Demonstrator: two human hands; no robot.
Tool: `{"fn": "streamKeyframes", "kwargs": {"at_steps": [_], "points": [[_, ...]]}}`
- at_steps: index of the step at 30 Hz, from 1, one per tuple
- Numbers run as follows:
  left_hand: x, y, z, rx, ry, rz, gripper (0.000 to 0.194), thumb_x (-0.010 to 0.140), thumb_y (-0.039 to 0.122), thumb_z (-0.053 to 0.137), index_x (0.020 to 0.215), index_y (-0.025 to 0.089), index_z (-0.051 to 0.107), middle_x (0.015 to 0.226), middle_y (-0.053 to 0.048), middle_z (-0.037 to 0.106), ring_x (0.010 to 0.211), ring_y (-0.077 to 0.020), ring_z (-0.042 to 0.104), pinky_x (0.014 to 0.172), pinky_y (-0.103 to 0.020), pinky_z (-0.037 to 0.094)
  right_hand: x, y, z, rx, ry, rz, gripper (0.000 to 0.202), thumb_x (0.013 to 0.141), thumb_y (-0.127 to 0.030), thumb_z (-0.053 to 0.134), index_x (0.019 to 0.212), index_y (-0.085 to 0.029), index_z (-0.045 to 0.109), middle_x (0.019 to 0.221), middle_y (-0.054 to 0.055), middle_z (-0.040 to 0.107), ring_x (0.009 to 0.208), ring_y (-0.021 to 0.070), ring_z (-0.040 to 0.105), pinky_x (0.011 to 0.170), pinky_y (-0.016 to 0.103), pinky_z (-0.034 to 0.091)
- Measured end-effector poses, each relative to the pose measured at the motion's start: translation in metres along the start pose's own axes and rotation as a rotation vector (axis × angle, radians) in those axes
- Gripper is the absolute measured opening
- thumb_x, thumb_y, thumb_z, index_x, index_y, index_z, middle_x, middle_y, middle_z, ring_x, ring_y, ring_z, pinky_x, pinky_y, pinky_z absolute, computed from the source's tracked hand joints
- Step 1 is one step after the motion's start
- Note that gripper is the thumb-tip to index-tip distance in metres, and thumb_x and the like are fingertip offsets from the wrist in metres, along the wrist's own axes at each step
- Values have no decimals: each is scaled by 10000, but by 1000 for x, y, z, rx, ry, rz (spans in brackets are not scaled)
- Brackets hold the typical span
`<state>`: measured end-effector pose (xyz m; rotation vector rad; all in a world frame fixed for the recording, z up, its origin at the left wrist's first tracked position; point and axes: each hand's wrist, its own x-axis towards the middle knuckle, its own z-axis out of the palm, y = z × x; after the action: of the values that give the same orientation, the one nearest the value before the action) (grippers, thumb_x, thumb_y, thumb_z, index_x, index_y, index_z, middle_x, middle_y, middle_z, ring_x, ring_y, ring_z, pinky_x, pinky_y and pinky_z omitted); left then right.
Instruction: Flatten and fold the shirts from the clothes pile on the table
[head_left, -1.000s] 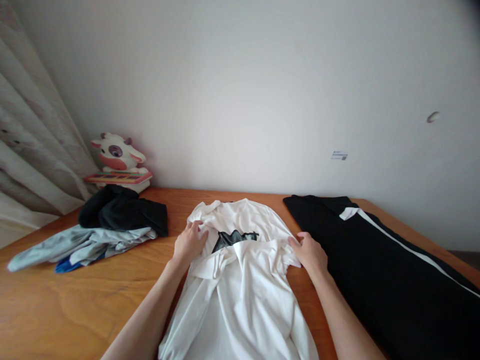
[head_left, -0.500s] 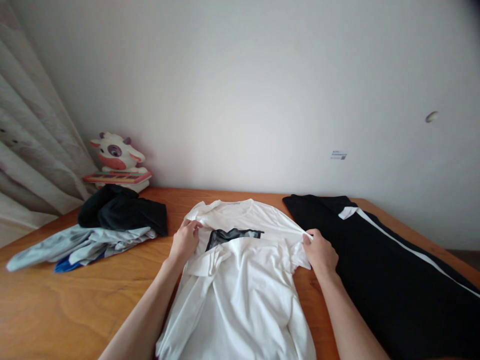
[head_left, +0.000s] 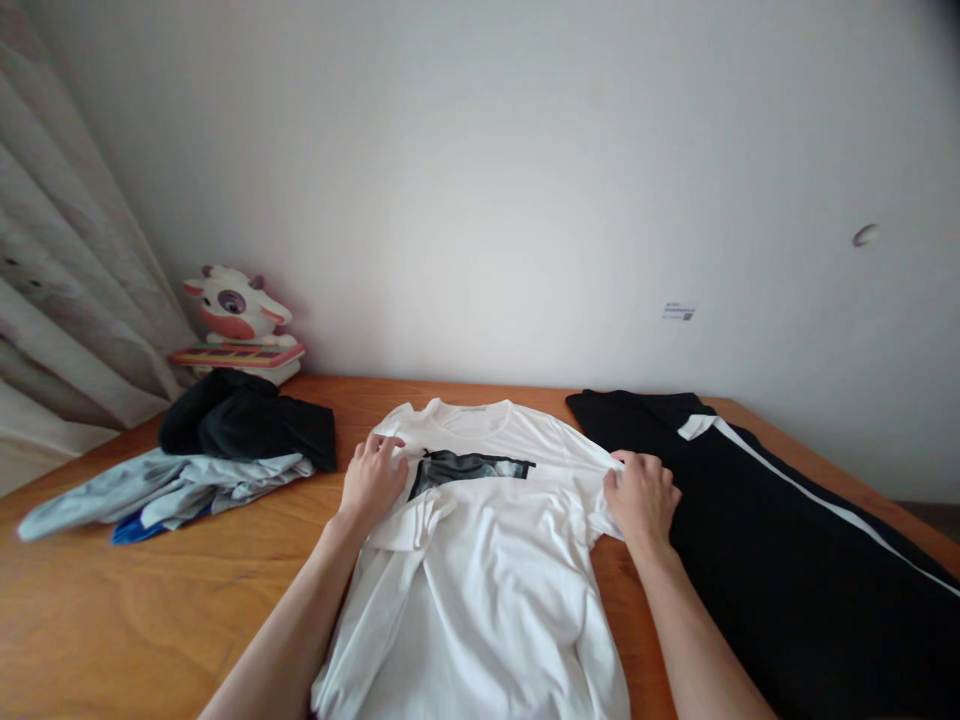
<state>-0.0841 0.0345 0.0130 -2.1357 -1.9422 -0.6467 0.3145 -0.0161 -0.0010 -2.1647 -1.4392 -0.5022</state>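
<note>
A white T-shirt (head_left: 487, 580) lies in front of me, its neckline at the far side and a dark printed picture (head_left: 472, 466) across the chest. Loose folds cover its near half, and a turned-over flap lies below the print on the left. My left hand (head_left: 373, 475) has bent fingers closed on the shirt's left side near the shoulder. At the opposite side, my right hand (head_left: 643, 495) is closed on the sleeve edge, with the cloth between thumb and fingers.
Black clothing with a white stripe (head_left: 780, 560) lies spread on the right of the wooden table (head_left: 187, 620). On the left are a crumpled black garment (head_left: 255, 420) and a grey one (head_left: 172, 485) with blue. Behind them stands a cow toy keyboard (head_left: 238, 318) by the curtain (head_left: 67, 280).
The shirt's chest has shifted slightly to the right and lies flatter, showing more of the print. My left hand has moved a little inward over the cloth; my right fingers have curled more.
</note>
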Motion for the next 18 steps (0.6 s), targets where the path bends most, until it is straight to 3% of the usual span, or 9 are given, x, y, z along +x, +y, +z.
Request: {"fn": "streamKeyframes", "kwargs": {"at_steps": [3,6,8,11,18], "points": [[0,7,-1,-114,-32,107,220,930,305,524,1057,215,679,1049,-93,692,971,-253,657,887,-353,504,0,-8,7,225,40,-208,197,902,-284,561,1035,-194,675,1058,140,685,942,302,627,783,400,457],[-1,13,-5,-184,-117,214,234,943,366,514,1004,218,685,946,-65,724,888,-235,675,818,-323,495,-4,-20,13,464,-31,-427,175,925,-334,554,960,-198,659,952,92,718,898,244,655,835,354,465],[-3,16,-8,-202,-163,243,244,942,387,515,970,223,693,914,-54,739,858,-230,684,780,-304,485,-7,-27,13,527,-102,-496,198,938,-370,552,955,-206,662,888,66,727,863,224,667,832,332,462],[-4,18,-13,-215,-211,184,268,945,420,508,995,239,700,855,-30,753,789,-217,699,690,-275,464,-11,-33,7,510,-224,-507,244,948,-420,543,916,-222,681,762,29,720,750,200,664,771,301,443],[-2,18,-16,-82,-212,-46,318,958,484,492,985,255,713,773,-31,765,768,-237,725,661,-274,444,-12,-36,-11,442,-469,-383,595,970,-593,441,519,-229,577,554,44,670,525,151,555,562,281,309]]}}
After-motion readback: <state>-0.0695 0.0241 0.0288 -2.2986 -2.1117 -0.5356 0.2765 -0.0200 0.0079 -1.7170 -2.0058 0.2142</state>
